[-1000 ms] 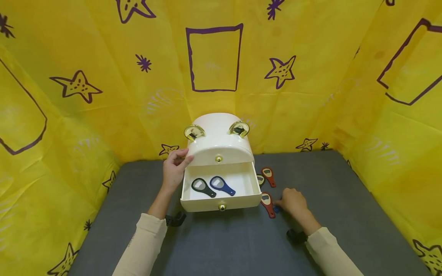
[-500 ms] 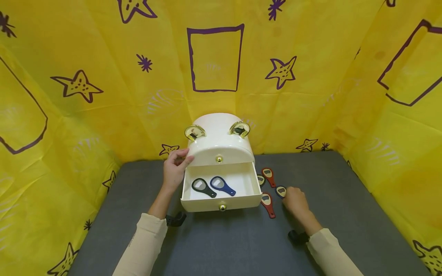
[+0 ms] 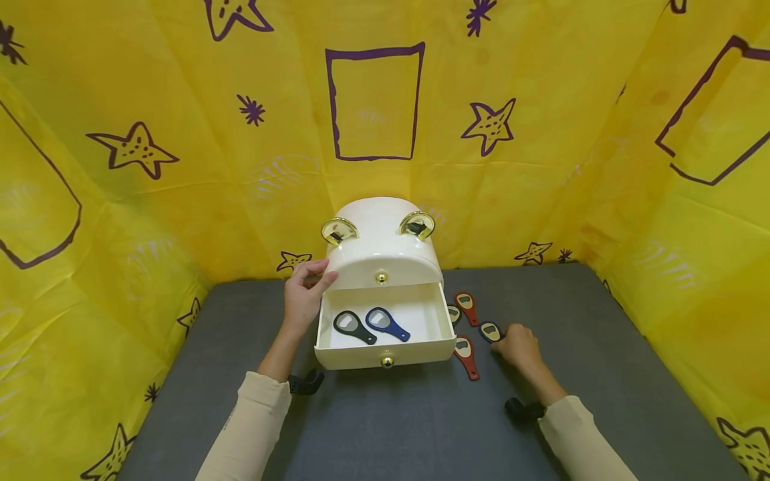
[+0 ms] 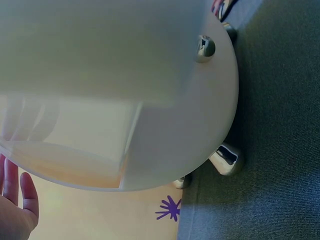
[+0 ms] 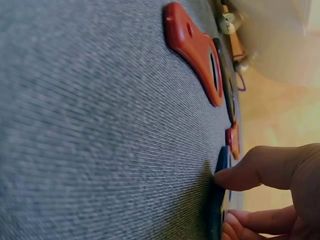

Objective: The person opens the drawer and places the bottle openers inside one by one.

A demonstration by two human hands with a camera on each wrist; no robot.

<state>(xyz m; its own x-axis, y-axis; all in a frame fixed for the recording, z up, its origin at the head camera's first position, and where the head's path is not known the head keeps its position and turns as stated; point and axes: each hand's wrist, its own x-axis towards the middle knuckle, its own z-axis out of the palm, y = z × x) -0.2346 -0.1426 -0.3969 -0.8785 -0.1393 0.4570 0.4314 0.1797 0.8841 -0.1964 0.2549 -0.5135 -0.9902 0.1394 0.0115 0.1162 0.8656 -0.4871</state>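
My left hand rests at the left side of the cream dome-topped drawer box, with its fingertips and thumb at the box's front edge. The lower drawer is pulled out and holds a black bottle opener and a blue bottle opener. To the right of the drawer, my right hand pinches another dark blue bottle opener low over the table. In the right wrist view, the thumb lies against one edge of this opener, with curled fingers on the other side.
Two red bottle openers lie beside the drawer, along with a dark one partly hidden by the drawer's wall. The box stands on short gold feet on the grey tabletop. Yellow patterned cloth encloses the back and sides.
My right hand has shifted a little right, and the blue bottle opener's head, mostly covered a second ago, now shows. The left hand and drawer have stayed put.
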